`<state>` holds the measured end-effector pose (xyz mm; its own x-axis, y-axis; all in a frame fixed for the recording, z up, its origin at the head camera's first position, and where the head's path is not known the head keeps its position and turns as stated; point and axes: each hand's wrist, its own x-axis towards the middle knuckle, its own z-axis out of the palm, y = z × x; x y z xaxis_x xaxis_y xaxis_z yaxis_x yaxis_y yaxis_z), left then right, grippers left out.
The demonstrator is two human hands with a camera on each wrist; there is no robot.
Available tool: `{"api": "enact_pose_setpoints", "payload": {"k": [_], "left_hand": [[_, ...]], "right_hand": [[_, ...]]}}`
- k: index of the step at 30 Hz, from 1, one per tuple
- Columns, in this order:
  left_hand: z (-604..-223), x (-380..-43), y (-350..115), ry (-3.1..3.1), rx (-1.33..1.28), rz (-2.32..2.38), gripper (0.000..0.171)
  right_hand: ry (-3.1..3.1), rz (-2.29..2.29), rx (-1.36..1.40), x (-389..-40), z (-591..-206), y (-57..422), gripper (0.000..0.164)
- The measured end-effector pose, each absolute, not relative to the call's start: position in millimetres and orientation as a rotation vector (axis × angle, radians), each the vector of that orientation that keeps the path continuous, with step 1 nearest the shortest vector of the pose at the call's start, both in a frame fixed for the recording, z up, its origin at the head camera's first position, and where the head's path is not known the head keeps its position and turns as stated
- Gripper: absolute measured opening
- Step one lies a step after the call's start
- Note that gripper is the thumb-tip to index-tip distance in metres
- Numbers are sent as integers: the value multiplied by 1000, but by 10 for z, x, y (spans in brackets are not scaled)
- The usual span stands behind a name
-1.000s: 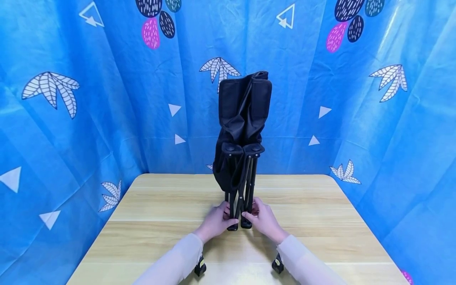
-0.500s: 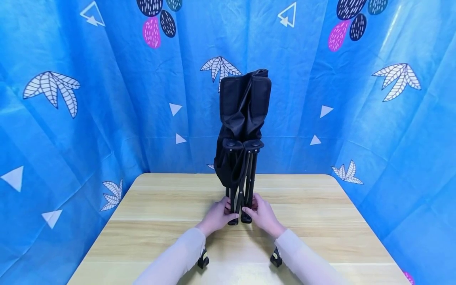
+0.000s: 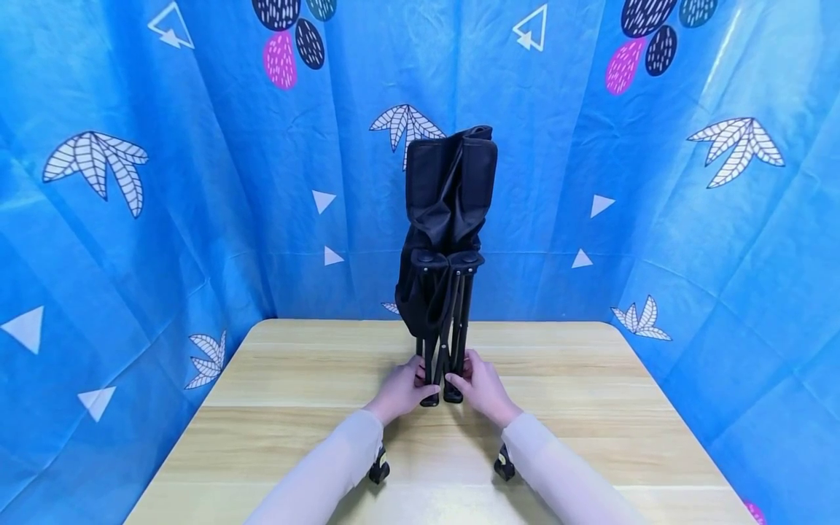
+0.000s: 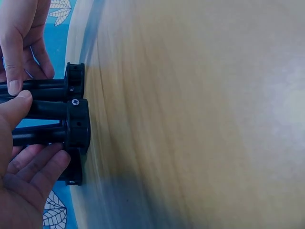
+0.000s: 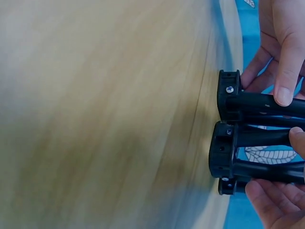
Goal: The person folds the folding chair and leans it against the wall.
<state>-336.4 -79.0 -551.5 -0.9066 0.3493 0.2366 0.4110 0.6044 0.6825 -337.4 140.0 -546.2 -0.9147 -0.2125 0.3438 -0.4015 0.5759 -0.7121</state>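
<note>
A folded black camping chair (image 3: 453, 211) stands upright at mid-table, its fabric bunched above and its thin legs together below. My left hand (image 3: 402, 391) grips the left legs just above the feet, thumb (image 4: 23, 98) in front and fingers behind. On the other side, my right hand (image 3: 485, 391) holds the right legs the same way, thumb (image 5: 298, 138) laid along one tube. Black plastic feet (image 4: 78, 125) with screws show close over the tabletop in the left wrist view. The fingers behind the legs are partly hidden in the head view.
The pale wooden table (image 3: 295, 408) has rounded far corners. A blue patterned curtain (image 3: 341, 182) hangs behind it and along both sides. Black wrist cameras (image 3: 378, 467) hang below the sleeves.
Both hands have moved the folded chair a little away from me, toward the far edge of the table. Their grip on the legs looks the same.
</note>
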Motion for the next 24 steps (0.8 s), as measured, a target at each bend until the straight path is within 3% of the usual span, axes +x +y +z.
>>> {"api": "enact_pose_setpoints", "payload": {"k": [8,24], "left_hand": [[-5491,-3433,-772,-2755,-645,-1153,33],[-5519,-3630,-776,-2744,-592,-1214,33]], "right_hand": [[-2622,1211,533,-3471,-5483,1402,40],[-2616,1201,480,-3609,-5457,1327,32]]}}
